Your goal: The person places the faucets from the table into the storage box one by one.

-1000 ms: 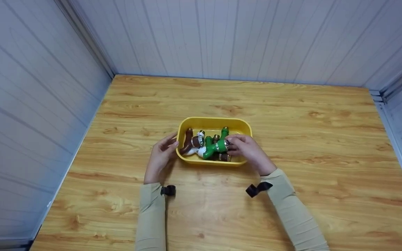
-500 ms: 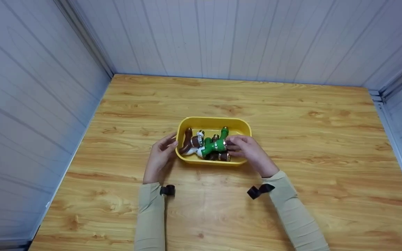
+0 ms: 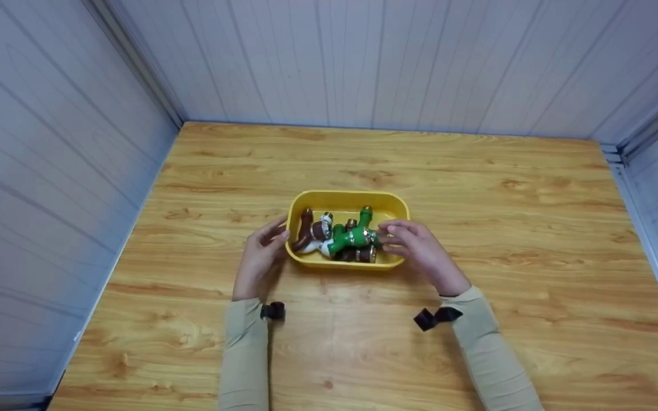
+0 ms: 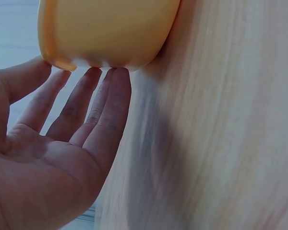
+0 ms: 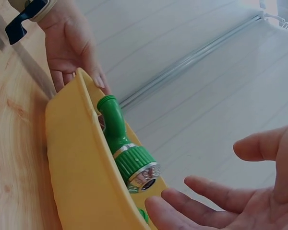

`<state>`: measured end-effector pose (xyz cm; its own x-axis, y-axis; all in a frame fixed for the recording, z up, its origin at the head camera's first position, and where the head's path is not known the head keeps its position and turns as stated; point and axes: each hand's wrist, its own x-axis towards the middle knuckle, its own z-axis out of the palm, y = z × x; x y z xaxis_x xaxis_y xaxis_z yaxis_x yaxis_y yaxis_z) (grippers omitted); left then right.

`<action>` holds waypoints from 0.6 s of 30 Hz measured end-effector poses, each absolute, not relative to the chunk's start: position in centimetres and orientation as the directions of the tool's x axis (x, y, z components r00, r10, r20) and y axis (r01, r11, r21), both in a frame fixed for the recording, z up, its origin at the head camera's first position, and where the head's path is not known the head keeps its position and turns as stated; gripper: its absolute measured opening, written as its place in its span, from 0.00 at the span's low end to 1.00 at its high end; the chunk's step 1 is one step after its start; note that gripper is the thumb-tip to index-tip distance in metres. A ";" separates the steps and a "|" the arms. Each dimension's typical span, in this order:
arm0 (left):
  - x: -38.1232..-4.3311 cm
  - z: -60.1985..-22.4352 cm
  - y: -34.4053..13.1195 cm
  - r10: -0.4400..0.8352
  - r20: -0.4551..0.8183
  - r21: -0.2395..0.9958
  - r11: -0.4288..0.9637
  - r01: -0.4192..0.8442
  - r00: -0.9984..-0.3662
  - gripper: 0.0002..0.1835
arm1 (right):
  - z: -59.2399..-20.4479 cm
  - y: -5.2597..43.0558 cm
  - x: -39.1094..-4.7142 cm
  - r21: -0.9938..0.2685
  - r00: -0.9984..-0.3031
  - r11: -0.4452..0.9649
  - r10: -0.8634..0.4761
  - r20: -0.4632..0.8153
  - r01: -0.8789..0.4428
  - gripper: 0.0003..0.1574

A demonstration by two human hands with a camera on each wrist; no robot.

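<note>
A yellow tub [image 3: 349, 197] stands on the table. My left hand [image 3: 260, 245] holds its left end, the thumb at the rim and the fingertips against the outer wall, as the left wrist view shows. Inside lie several bent and branched tube-like pieces in green, brown and white with silver bands. Uppermost is a green branched tube-like piece [image 5: 134, 158] with a ribbed collar and a silver end. My right hand [image 3: 417, 245] is over the tub's right end, fingers spread apart and nothing in them, close to that silver end. Lower pieces are partly covered.
Wood-grain tabletop [image 3: 477, 228] surrounds the tub. Pale panel walls rise at the back [image 3: 352, 63], on the left [image 3: 60, 171] and on the right. A black strap [image 3: 437, 317] hangs from the right sleeve.
My right hand has come away from the end of the green piece and shifted a little to the right, fingers apart. My left hand stays at the tub's left end.
</note>
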<state>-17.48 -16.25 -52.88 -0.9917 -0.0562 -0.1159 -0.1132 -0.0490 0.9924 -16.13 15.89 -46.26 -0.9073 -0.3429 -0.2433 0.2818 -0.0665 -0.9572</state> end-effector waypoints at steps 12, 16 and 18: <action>-16.8 -52.1 -16.0 -0.132 -0.028 0.983 0.177 -0.051 -0.991 0.18 | -45.7 19.8 -13.4 -0.975 -0.940 -0.032 -0.273 -0.205 0.222 0.27; -16.3 -51.6 -16.0 -0.157 0.047 0.947 0.321 -0.006 -0.987 0.18 | -45.7 21.0 -12.8 -0.983 -0.947 0.034 -0.263 -0.184 0.182 0.28; -16.1 -51.4 -15.9 -0.154 0.079 0.927 0.374 0.016 -0.985 0.19 | -45.6 21.6 -12.5 -0.983 -0.951 0.084 -0.252 -0.177 0.161 0.28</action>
